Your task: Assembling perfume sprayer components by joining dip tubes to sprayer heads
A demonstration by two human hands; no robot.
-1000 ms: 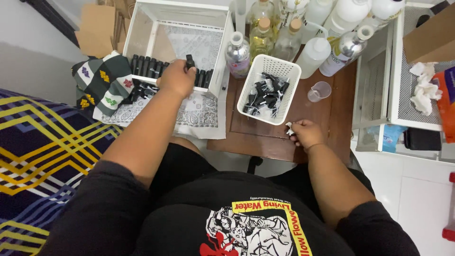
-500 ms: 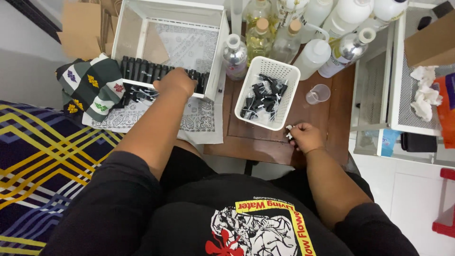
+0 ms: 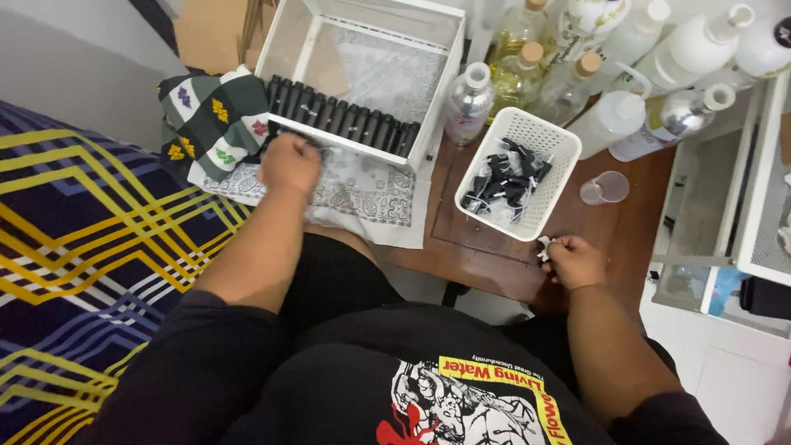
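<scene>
Up front, a white tray (image 3: 428, 132) holds a row of black tubes (image 3: 342, 119); the basket (image 3: 527, 132) holds black caps (image 3: 504, 177). Left hand (image 3: 288, 165) is fisted on a tube; right hand (image 3: 574, 262) pinches a small white piece (image 3: 544, 242).

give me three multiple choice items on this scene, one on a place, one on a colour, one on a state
1. Where does the white basket stand?
A. on the wooden table
B. on the striped blanket
C. inside the white tray

2. What colour are the small bottles lined up in the white tray?
A. red
B. black
C. yellow

3. How is the right hand held?
A. flat and open on the table
B. fingers closed on a small white piece
C. wrapped round a large bottle

Answers: 1 A, the basket sits on brown wood beside the clear cup. 2 B, the row is dark black. 3 B, the fingers pinch a small white piece at the table edge.
</scene>
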